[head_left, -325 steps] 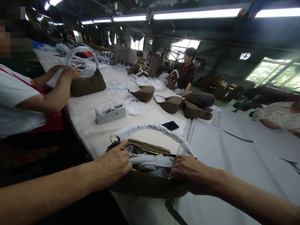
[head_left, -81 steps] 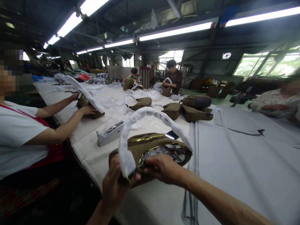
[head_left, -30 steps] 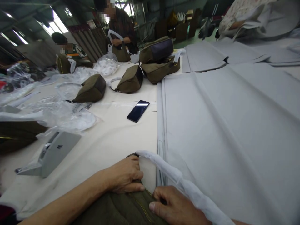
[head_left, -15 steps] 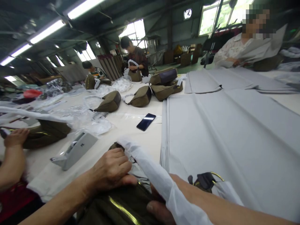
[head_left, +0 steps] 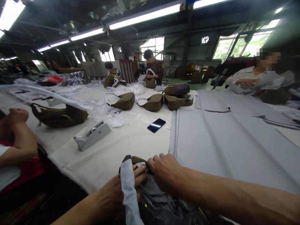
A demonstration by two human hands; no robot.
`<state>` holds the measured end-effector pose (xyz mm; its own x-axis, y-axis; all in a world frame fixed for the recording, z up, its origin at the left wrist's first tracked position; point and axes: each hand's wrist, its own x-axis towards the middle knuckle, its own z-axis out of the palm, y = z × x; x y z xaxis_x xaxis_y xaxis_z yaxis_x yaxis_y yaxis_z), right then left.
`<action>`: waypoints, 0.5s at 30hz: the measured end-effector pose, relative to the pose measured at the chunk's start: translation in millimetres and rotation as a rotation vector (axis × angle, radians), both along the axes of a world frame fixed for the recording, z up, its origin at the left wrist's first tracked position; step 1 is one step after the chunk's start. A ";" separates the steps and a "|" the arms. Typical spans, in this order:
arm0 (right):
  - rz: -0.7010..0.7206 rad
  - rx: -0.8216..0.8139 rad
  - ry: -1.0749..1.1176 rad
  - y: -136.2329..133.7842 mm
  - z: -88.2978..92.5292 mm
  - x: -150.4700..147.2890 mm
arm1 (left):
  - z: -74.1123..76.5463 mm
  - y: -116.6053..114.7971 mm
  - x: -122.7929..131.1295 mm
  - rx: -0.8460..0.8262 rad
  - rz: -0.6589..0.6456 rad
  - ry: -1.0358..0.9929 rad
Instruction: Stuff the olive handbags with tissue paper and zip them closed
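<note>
An olive handbag (head_left: 161,200) lies at the bottom middle, its grey lining showing at the opening. A strap (head_left: 128,184) wrapped in white paper runs down its left side. Behind that strap, my left hand (head_left: 117,190) has its fingers curled over the far end of the opening; the strap covers part of them. My right hand (head_left: 166,170) is closed on the opening's far right edge, knuckles up. The two hands are close together. Gold zipper teeth (head_left: 202,214) show below my right forearm.
A phone (head_left: 156,125) and a grey tape dispenser (head_left: 92,136) lie ahead on the white table (head_left: 131,137). Large grey sheets (head_left: 225,140) cover the right side. More olive bags (head_left: 153,103) stand beyond. At left, a co-worker's arms (head_left: 20,134) are near another bag (head_left: 62,115).
My right hand has come from beneath the wrapped strap up to the opening's edge. The strap now lies to the left, across my left hand. The co-worker's hand at left has left their bag.
</note>
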<state>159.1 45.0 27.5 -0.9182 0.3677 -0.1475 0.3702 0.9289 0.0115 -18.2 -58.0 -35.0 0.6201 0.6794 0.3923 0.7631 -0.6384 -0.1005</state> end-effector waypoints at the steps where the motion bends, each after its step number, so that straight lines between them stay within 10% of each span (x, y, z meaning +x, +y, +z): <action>1: 0.024 0.042 0.010 6.3 -7.3 -6.8 | -1.9 -0.9 -0.9 0.036 0.006 0.038; 9: -0.028 0.128 0.062 32.2 -37.7 0.4 | -35.4 3.9 -3.7 0.149 0.052 0.039; 15: 0.056 0.218 0.126 30.3 -47.8 -16.6 | -32.1 16.4 1.9 0.205 0.026 0.021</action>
<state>142.5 75.3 -20.3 -0.9442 0.3262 0.0462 0.3292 0.9286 0.1711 -16.3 -41.6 -67.1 0.6132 0.6023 0.5110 0.7751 -0.5834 -0.2425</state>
